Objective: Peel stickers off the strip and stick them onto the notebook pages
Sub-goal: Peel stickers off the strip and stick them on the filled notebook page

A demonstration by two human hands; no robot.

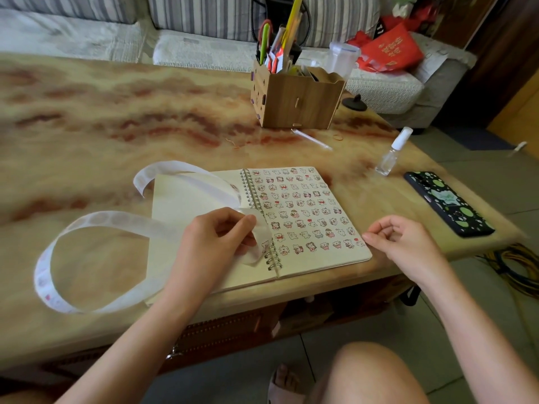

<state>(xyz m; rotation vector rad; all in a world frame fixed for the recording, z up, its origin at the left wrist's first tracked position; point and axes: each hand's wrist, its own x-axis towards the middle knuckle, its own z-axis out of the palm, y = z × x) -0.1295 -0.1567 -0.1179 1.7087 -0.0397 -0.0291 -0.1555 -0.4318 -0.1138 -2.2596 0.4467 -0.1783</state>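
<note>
An open spiral notebook [344,259] lies on the marble table. Rows of small cartoon stickers [303,211] cover its right page, while the left page [186,199] is mostly blank. A long white sticker strip [96,220] loops across the table and over the left page. My left hand [218,237] pinches the strip's end near the spiral binding, thumb and fingers curled round it. My right hand [399,237] hovers at the right page's lower corner with its fingers loosely curled; whether it holds a sticker I cannot tell.
A wooden organizer [297,103] full of pens stands at the back. Right of the notebook are a small clear bottle [392,154] and a phone [446,204] near the table's edge. A clear pen [312,139] lies behind the notebook. A sofa runs along the far side.
</note>
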